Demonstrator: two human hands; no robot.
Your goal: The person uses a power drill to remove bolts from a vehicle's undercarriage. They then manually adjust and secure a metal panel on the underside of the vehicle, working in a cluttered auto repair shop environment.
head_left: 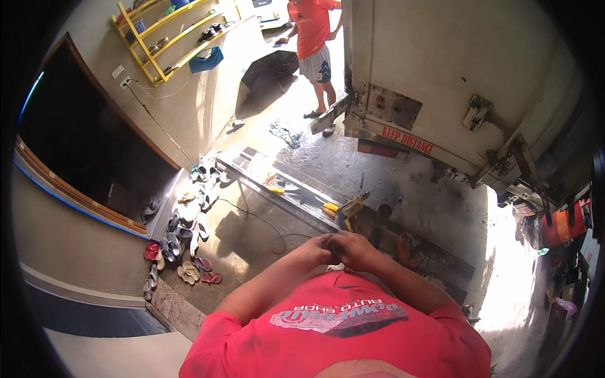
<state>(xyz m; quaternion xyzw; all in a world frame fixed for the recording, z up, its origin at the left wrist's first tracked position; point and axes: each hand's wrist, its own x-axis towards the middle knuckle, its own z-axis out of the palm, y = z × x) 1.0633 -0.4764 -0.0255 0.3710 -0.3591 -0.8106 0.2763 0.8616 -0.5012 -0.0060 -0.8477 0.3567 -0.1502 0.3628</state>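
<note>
My left hand (316, 250) and my right hand (354, 249) meet in front of my chest, fingers curled in and closed. Something small and dark seems to sit between them, but I cannot make out what. Just beyond my hands, a yellow and black power tool (350, 211) rests at the near end of a long, low metal bench (296, 196). Beside it on the bench is a small yellow item (330, 208). A second yellow-handled tool (275, 189) lies farther along.
A white truck body (435, 57) stands at the right. Shoes and slippers (189, 217) line the left wall below a yellow rack (165, 45). A cable (255, 217) crosses the floor. A person in an orange shirt (311, 31) stands beyond, near a black umbrella (268, 72).
</note>
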